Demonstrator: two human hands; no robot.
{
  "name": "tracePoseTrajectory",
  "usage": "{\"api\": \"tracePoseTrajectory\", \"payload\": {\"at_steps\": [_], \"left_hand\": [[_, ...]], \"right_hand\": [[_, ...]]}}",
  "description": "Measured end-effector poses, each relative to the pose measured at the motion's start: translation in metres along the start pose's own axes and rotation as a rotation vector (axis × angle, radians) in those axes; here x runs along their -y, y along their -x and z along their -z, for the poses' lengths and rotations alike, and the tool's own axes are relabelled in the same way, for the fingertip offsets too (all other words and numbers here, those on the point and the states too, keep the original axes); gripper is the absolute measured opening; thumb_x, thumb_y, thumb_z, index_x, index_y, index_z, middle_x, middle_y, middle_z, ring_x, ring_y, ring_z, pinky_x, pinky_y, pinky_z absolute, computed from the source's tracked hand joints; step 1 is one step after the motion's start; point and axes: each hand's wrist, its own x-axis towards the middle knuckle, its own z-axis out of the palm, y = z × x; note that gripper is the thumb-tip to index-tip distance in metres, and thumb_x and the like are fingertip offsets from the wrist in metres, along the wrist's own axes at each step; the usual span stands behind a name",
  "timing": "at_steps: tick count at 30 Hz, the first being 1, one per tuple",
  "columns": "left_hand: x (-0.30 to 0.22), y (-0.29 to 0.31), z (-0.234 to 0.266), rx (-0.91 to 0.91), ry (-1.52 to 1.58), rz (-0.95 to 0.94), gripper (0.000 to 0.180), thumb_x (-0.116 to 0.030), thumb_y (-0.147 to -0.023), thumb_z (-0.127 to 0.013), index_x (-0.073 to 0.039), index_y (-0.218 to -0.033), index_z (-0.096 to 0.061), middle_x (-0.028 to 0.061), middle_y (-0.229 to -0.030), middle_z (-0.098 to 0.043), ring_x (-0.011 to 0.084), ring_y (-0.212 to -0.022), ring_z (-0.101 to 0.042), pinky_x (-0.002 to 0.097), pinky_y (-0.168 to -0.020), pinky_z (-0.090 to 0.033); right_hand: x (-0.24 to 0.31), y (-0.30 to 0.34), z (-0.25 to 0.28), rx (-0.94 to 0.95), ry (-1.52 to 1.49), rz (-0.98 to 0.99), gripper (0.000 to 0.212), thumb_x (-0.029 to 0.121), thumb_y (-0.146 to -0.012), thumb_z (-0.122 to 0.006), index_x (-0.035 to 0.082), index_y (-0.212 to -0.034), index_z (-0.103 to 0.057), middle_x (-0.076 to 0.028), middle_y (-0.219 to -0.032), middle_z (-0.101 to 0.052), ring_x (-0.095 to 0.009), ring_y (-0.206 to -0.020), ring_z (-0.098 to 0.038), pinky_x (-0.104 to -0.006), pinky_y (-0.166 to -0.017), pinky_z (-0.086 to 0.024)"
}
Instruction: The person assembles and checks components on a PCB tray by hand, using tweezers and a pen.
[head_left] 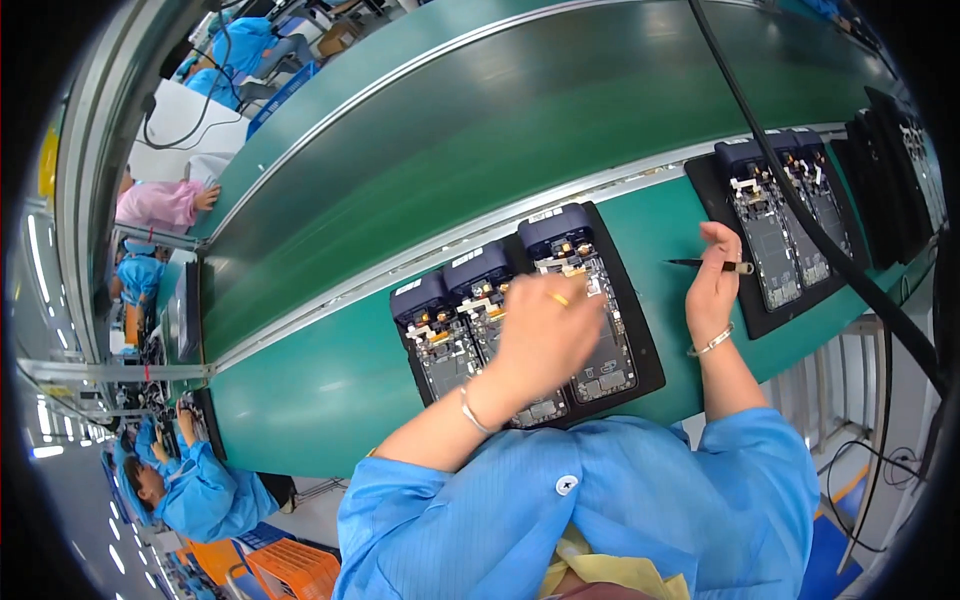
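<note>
We hold our 2 arms bent in front of us, both forearms bare. Our left forearm [425, 437] slants up and to the right, bringing the left hand [555, 325] in front of our chest. We keep that hand's back turned up and its fingers bent inward; blur hides how the fingertips meet. Our right forearm [732, 378] stands steeper, leaning slightly left toward the wrist. We hold the right hand [713, 270] more on edge, fingers curled, well apart from the left. Each wrist wears 1 slim bracelet.
</note>
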Motion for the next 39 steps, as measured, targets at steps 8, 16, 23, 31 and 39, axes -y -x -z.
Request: {"api": "tracePoseTrajectory", "payload": {"at_steps": [8, 16, 23, 31, 39], "left_hand": [[0.073, -0.034, -0.006, 0.11, 0.039, 0.288, 0.041, -0.019, -0.092, -0.06, -0.002, -0.128, -0.054, 0.018, -0.12, -0.06, 0.0351, -0.116, -0.054, 0.0511, -0.103, -0.035], [0.069, -0.019, 0.009, 0.114, -0.135, 0.182, 0.029, -0.018, -0.087, -0.064, -0.008, -0.114, -0.063, 0.0094, -0.107, -0.064, 0.0304, -0.105, -0.058, 0.0498, -0.101, -0.038], [0.043, 0.005, -0.002, 0.112, -0.153, -0.169, 0.034, -0.002, -0.068, -0.068, -0.004, -0.101, -0.068, 0.0041, -0.095, -0.06, 0.0207, -0.081, -0.056, 0.034, -0.067, -0.045], [0.042, 0.0, 0.003, 0.233, -0.24, -0.199, 0.034, -0.008, -0.072, -0.064, -0.007, -0.105, -0.068, 0.0029, -0.098, -0.059, 0.0192, -0.082, -0.055, 0.0324, -0.069, -0.043], [0.039, -0.01, 0.012, 0.38, -0.406, -0.263, 0.032, -0.014, -0.077, -0.061, -0.011, -0.107, -0.068, 0.0009, -0.101, -0.056, 0.0166, -0.084, -0.052, 0.0317, -0.07, -0.038]], "right_hand": [[0.023, 0.006, 0.037, 0.389, 0.181, -0.01, 0.008, 0.004, -0.089, -0.062, 0.001, -0.086, -0.055, -0.007, -0.08, -0.058, -0.016, -0.078, -0.056, -0.029, -0.069, -0.046], [0.007, 0.005, 0.045, 0.32, 0.009, -0.354, 0.012, -0.002, -0.082, -0.069, -0.001, -0.082, -0.057, -0.007, -0.084, -0.061, -0.013, -0.073, -0.06, -0.0252, -0.068, -0.049], [0.052, 0.026, -0.008, 0.359, -0.89, -0.524, 0.018, -0.011, -0.085, -0.063, -0.001, -0.095, -0.051, -0.014, -0.098, -0.066, -0.023, -0.092, -0.068, -0.0329, -0.084, -0.057], [0.047, 0.036, -0.042, 0.359, -0.601, -0.613, 0.013, 0.003, -0.084, -0.071, 0.002, -0.089, -0.059, -0.004, -0.084, -0.066, -0.009, -0.077, -0.062, -0.0236, -0.068, -0.051], [0.042, 0.035, -0.048, 0.396, -0.466, -0.56, 0.012, 0.001, -0.085, -0.07, 0.002, -0.089, -0.059, -0.005, -0.083, -0.066, -0.009, -0.072, -0.061, -0.0232, -0.066, -0.051]]}}
